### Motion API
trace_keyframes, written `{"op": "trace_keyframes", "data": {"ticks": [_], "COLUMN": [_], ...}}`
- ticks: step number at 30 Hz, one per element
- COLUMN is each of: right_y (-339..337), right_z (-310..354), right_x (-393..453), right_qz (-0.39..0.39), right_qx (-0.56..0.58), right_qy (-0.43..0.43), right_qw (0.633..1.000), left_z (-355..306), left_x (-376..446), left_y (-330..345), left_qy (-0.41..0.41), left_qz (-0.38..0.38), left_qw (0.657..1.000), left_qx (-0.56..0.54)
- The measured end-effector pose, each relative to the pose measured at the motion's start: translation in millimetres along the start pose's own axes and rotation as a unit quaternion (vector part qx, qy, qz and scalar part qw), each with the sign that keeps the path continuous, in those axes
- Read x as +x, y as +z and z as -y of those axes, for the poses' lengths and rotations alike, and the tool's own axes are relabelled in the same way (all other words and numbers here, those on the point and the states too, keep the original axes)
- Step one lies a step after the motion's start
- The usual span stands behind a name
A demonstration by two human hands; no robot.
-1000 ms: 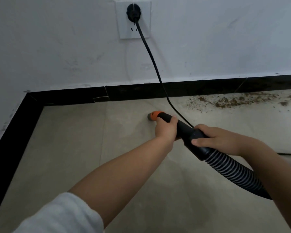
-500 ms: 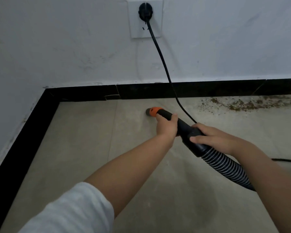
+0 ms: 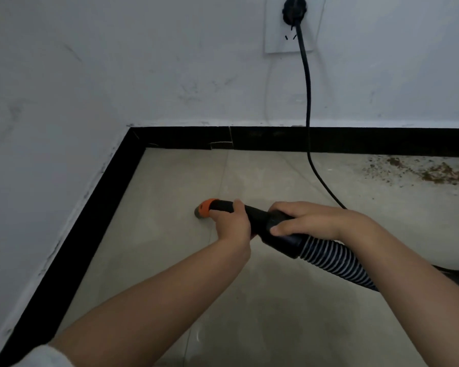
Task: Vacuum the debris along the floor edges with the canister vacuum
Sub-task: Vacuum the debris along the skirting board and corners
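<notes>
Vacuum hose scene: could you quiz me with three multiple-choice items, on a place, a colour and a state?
1. Where is the debris?
A. by the far skirting, right of the cord
B. in the left corner
C. under the nozzle

2. What colour is the nozzle collar?
A. blue
B. orange
C. white

3. How is the hose handle held?
A. left hand only
B. right hand only
C. both hands

Answers: 1 A, brown crumbs lie right of the cord; 2 B, an orange band shows; 3 C, left hand and right hand both grip it.
</notes>
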State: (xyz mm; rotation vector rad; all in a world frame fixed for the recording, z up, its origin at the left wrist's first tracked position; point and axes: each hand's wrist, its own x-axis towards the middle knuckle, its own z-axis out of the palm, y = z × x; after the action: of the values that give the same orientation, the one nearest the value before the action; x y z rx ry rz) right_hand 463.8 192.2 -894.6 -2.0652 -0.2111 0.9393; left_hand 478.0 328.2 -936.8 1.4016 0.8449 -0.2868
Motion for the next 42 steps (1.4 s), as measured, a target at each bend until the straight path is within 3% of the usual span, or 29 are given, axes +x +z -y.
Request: {"op": "trace_keyframes", "data": {"ticks": [4, 10, 20, 29, 38, 42], "right_y": [11, 9, 23, 27, 1, 9], "right_z": [13, 10, 15, 15, -20, -59], "right_x": [8, 1, 37, 61, -29, -92], "right_qz": [0.014, -0.047, -0.088, -0.208, -0.151, -0.1], "right_qx": [-0.045, -0.058, -0.028, -0.033, -0.023, 0.043], "right_qy": [-0.001, 0.031, 0.023, -0.004, 0.033, 0.087], "right_qw": [0.999, 0.997, 0.995, 0.978, 0.988, 0.99], "left_z": [-1, -7, -19, -49, -16, 19], "left_x": [6, 15, 52, 79, -2, -56], "left_y": [-22, -3, -8, 6, 47, 59], "left_qy": [0.014, 0.02, 0.073, 0.093, 0.044, 0.077], "left_qz": [0.031, 0.119, 0.068, 0.158, 0.202, 0.266], "left_qw": [0.999, 0.992, 0.991, 0.977, 0.972, 0.951], "left_qx": [-0.008, 0.028, 0.092, 0.111, 0.114, 0.134]}}
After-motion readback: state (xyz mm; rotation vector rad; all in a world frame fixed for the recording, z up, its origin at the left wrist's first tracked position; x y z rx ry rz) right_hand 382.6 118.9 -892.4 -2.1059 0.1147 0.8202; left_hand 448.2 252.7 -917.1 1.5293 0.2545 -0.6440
